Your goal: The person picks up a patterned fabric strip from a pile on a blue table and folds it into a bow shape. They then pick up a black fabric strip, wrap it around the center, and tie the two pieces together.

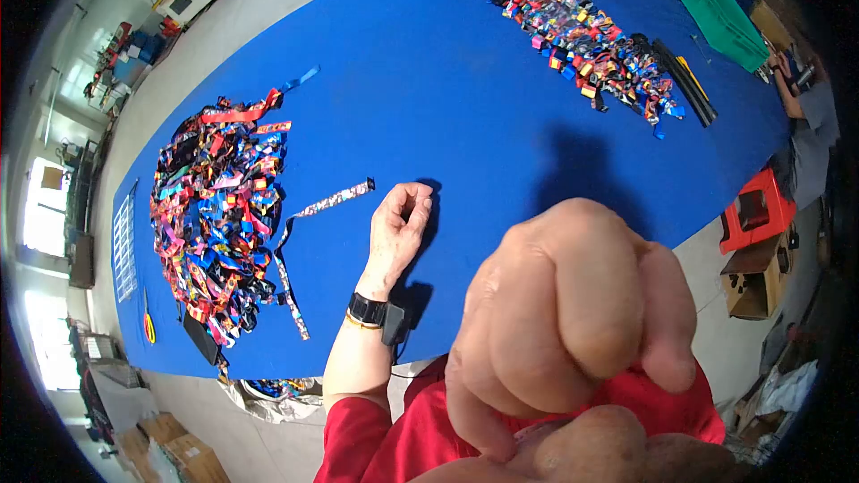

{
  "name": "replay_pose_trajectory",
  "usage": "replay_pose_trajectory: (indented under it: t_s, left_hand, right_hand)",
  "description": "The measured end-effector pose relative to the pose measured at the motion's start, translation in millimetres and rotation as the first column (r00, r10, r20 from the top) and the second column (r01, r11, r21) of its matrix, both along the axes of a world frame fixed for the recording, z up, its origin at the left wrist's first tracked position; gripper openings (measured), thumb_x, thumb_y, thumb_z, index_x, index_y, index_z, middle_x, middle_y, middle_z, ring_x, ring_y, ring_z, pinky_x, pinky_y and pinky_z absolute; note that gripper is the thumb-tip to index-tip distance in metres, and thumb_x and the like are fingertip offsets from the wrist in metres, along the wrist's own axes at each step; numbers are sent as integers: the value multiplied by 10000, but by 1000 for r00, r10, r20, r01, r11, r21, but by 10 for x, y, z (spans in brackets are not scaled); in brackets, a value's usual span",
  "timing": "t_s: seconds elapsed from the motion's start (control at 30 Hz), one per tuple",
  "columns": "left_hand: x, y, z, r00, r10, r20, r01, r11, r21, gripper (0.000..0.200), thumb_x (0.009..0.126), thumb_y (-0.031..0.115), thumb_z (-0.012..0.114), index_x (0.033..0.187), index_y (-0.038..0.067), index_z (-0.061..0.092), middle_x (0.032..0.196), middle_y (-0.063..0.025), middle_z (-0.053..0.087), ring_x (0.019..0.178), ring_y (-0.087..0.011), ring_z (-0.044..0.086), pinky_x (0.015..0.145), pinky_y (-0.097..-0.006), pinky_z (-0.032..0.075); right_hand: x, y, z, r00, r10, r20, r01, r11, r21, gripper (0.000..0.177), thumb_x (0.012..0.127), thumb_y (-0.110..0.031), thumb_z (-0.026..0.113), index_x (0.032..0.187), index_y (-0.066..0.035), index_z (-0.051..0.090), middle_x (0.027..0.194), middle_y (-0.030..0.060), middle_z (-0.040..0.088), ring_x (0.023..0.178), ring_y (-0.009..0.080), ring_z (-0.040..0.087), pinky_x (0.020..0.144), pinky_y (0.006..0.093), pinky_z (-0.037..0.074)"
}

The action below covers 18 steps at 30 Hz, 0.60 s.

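My left hand [402, 224] lies on the blue table [429, 80], fingers curled in towards the thumb, and I see nothing between them. A black watch [368, 309] sits on that wrist. Just to its left lies a narrow patterned strap [335, 199], apart from the fingers, its tail bending down beside a heap of colourful straps [219, 224]. My right hand [573, 304] is raised very close to the camera, large in view and closed into a fist. Whatever it may hold is hidden.
At the far right lies a second long heap of colourful pieces [573, 36], beside dark strips [684, 80] and a green tray [716, 13]. Scissors [148, 326] and a white wire rack [125, 241] rest at the left edge. Another person's arm [787, 89] shows at right.
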State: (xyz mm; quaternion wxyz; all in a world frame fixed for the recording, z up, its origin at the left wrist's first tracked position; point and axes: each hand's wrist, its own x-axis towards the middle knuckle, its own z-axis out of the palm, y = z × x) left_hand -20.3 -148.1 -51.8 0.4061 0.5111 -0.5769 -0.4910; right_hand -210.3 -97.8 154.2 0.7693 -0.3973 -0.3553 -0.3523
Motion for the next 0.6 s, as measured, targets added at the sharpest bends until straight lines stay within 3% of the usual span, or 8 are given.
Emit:
replay_pose_trajectory:
  t_s: [0.17, 0.3, 0.37, 0.5, 0.6]
  left_hand:
    - [19, 4, 127, 991, -24, 134, 38, 993, -108, 139, 966, 98, 653, 1082, 24, 668, 886, -1, 658, 810, -79, 599, 752, -250, 510]
    - [35, -10, 71, 996, -57, 73, 63, 994, -88, 132, 984, 116, 651, 1083, 29, 661, 907, 28, 648, 838, -55, 569, 760, -226, 482]
    - [52, -25, 80, 989, -67, 129, 78, 993, -87, 139, 986, 115, 645, 1095, 28, 657, 923, 15, 657, 856, -63, 575, 778, -233, 485]
    - [72, -19, 140, 992, -76, 101, 81, 996, -49, 141, 996, 141, 635, 1082, 31, 660, 916, 2, 661, 858, -69, 578, 786, -243, 482]
    - [97, -32, 97, 997, -74, -20, 73, 997, -23, 140, 997, 138, 626, 1083, 34, 662, 911, 5, 667, 838, -66, 577, 763, -246, 486]
  right_hand:
    - [75, -86, 89, 1000, 18, 19, -17, 998, -56, 435, 985, -231, 644, 641, -7, 501, 712, 142, 529, 591, 276, 499, 712, 542, 518]
    - [70, -34, 157, 987, -10, -159, 13, 1000, 22, 456, 995, -182, 643, 612, 4, 479, 679, 172, 538, 570, 279, 518, 656, 532, 545]
    - [159, -57, 109, 989, -16, -146, 14, 1000, -17, 440, 972, -167, 684, 615, 11, 498, 679, 188, 556, 590, 285, 546, 648, 515, 567]
    - [181, -71, 84, 981, -24, -195, 15, 999, -47, 379, 936, -131, 725, 643, 29, 546, 678, 180, 587, 575, 270, 578, 640, 466, 592]
    - [211, -199, 64, 979, -7, -202, -24, 989, -149, 338, 899, -128, 766, 666, 23, 574, 688, 167, 619, 570, 246, 603, 649, 429, 601]
